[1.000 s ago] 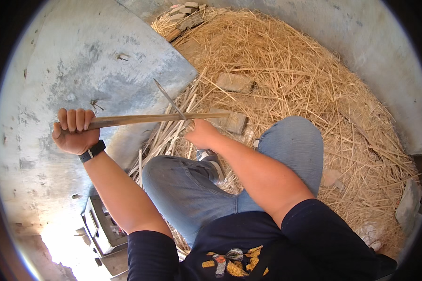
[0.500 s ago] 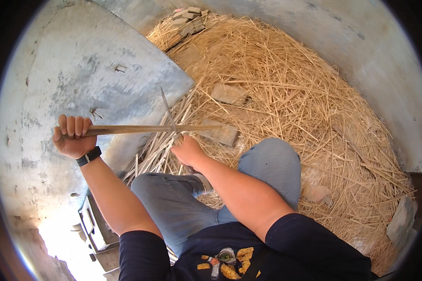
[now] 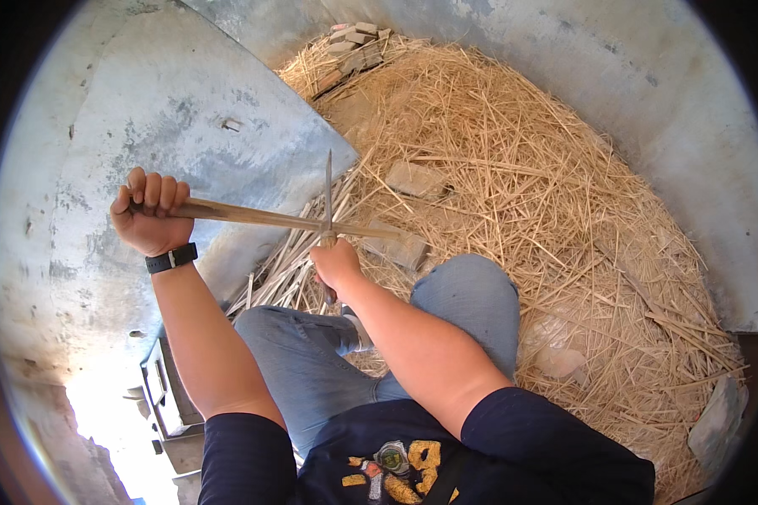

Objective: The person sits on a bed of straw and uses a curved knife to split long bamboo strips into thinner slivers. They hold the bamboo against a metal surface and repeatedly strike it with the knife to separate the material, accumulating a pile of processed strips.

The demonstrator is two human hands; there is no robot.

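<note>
My left hand [image 3: 152, 215], with a black watch band [image 3: 172, 257] at the wrist, is raised at the left and closed around one end of a long brown bamboo strip [image 3: 253, 215]. The strip slants slightly down to the right, and its far end lies over a brick below. In front of my knees, my right hand [image 3: 337, 264] grips a knife by its handle. The narrow knife blade [image 3: 328, 187] points away from me and crosses the strip just beyond my fist. Whether the edge has entered the strip, I cannot tell.
Loose straw and split strips [image 3: 522, 177] cover the floor. Pale strips [image 3: 288, 268] lie beneath the bamboo. Two bricks, one farther off [image 3: 417, 179] and one nearer [image 3: 396, 245], sit ahead of my knees. A grey metal sheet [image 3: 185, 109] stands at left; a curved wall [image 3: 632, 93] bounds the right.
The bamboo strip has gone from nearly level to sloping down rightward. The knife has turned more upright, and my left hand sits a little higher and farther right.
</note>
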